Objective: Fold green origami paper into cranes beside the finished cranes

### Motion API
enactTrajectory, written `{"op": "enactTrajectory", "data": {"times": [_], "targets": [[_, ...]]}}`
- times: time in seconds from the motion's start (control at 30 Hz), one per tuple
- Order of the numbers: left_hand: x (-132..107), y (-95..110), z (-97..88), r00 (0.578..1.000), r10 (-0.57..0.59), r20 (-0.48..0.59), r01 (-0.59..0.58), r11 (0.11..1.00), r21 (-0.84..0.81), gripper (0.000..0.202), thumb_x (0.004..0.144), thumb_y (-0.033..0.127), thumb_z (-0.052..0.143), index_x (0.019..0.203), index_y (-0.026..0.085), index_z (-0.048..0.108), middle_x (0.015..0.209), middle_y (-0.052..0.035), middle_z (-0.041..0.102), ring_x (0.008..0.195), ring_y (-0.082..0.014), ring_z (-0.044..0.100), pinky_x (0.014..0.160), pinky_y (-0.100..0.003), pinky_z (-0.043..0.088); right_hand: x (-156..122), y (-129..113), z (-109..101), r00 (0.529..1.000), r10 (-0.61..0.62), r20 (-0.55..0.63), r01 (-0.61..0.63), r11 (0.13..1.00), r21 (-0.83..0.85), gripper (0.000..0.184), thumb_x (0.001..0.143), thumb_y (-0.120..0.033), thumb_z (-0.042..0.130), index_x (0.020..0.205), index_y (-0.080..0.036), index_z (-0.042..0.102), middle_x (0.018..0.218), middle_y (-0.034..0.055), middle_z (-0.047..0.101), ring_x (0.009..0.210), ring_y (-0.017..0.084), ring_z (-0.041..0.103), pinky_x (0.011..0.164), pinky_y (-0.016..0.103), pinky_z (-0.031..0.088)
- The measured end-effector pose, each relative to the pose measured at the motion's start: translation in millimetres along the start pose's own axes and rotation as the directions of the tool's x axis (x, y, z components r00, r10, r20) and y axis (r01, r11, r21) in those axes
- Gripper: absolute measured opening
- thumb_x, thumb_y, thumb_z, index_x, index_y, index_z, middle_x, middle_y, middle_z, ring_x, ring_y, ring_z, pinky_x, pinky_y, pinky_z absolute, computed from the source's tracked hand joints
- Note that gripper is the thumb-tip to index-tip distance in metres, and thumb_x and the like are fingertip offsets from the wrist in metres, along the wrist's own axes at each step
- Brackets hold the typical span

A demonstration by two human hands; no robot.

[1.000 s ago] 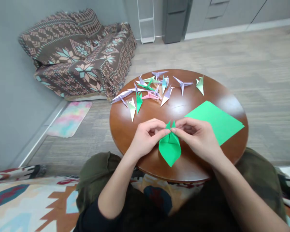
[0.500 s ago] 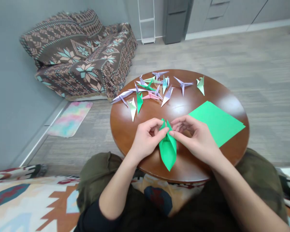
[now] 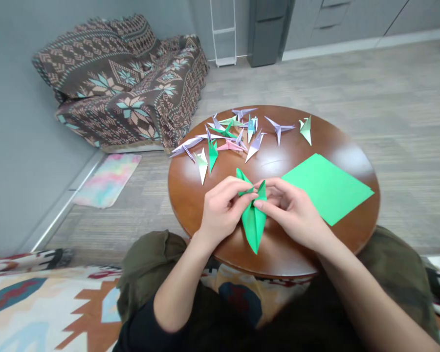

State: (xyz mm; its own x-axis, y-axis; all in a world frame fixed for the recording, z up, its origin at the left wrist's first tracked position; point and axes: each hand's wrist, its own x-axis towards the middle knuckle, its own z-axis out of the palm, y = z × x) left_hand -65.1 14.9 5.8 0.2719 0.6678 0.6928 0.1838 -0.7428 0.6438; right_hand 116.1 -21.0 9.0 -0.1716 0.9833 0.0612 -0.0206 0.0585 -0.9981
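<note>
A partly folded green origami paper (image 3: 254,230) is held above the near part of the round brown table (image 3: 289,259). My left hand (image 3: 225,205) pinches its left side between thumb and fingers. On the other side, my right hand (image 3: 288,205) grips the paper with thumb and fingertips. Two points of the paper stick up past my fingers, and a long pointed end hangs toward me. My fingers hide the middle folds. Just beyond my right hand lie flat green paper sheets (image 3: 326,188).
Several folded paper cranes in purple, green, pink and pale colours lie at the table's far left, among them a pink crane (image 3: 231,145). A pale green crane (image 3: 305,130) sits at the far right. Beyond stands a sofa (image 3: 132,88) under a patterned cover.
The upper points of the green paper have spread apart, one leaning left and one right. Its lower part has narrowed and creased along the middle. Both hands keep their hold.
</note>
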Motion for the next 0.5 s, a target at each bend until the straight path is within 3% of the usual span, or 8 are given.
{"op": "enactTrajectory", "data": {"times": [0.07,0.17,0.23,0.37,0.5], "targets": [[-0.8,-1.3,-0.8,0.999,-0.037,0.022,0.039,0.995,-0.089,0.012,0.099,0.025,0.066,0.103,0.019,0.076,0.096,-0.0060,0.075,0.075,-0.0132,0.067,0.070,-0.025,0.054,0.6,0.0,0.9,0.998,-0.048,-0.045,0.047,0.999,-0.001,0.022,0.087,-0.031,0.082,0.104,-0.023,0.070,0.084,-0.0018,0.072,0.075,0.014,0.067,0.065,0.024,0.054],[-1.9,-2.5,-1.9,0.988,-0.153,0.035,0.157,0.953,-0.259,0.027,0.104,0.035,0.057,0.119,0.021,0.075,0.119,-0.0109,0.071,0.064,-0.0094,0.061,0.060,-0.024,0.055,1.1,-1.2,0.0,0.982,-0.130,-0.134,0.127,0.991,-0.031,0.010,0.089,-0.028,0.077,0.097,-0.023,0.073,0.081,-0.0024,0.072,0.070,0.013,0.067,0.061,0.023,0.053],[-1.6,-2.4,-2.5,0.974,-0.219,0.059,0.226,0.911,-0.344,0.030,0.099,0.039,0.064,0.121,0.022,0.075,0.130,-0.0132,0.065,0.066,-0.0095,0.061,0.056,-0.023,0.054,1.2,-2.4,-1.0,0.966,-0.167,-0.199,0.159,0.986,-0.058,0.007,0.089,-0.026,0.077,0.094,-0.024,0.073,0.079,-0.0029,0.073,0.066,0.012,0.065,0.057,0.023,0.051],[0.1,-0.6,-4.7,0.940,-0.277,0.200,0.337,0.849,-0.406,0.037,0.088,0.037,0.080,0.122,0.023,0.078,0.140,-0.0142,0.060,0.081,-0.0135,0.063,0.070,-0.025,0.058,0.9,-3.5,-1.3,0.931,-0.204,-0.304,0.178,0.978,-0.113,0.008,0.087,-0.026,0.078,0.093,-0.023,0.073,0.079,-0.0020,0.073,0.063,0.013,0.064,0.053,0.024,0.049],[-0.3,1.2,-6.8,0.906,-0.235,0.351,0.402,0.734,-0.547,0.051,0.086,0.044,0.080,0.134,0.027,0.073,0.155,-0.0140,0.049,0.103,-0.0227,0.065,0.086,-0.033,0.060,1.0,-3.0,-1.5,0.916,-0.202,-0.347,0.178,0.979,-0.101,0.009,0.088,-0.028,0.077,0.089,-0.023,0.070,0.077,-0.0018,0.070,0.063,0.013,0.063,0.052,0.024,0.048]]}}
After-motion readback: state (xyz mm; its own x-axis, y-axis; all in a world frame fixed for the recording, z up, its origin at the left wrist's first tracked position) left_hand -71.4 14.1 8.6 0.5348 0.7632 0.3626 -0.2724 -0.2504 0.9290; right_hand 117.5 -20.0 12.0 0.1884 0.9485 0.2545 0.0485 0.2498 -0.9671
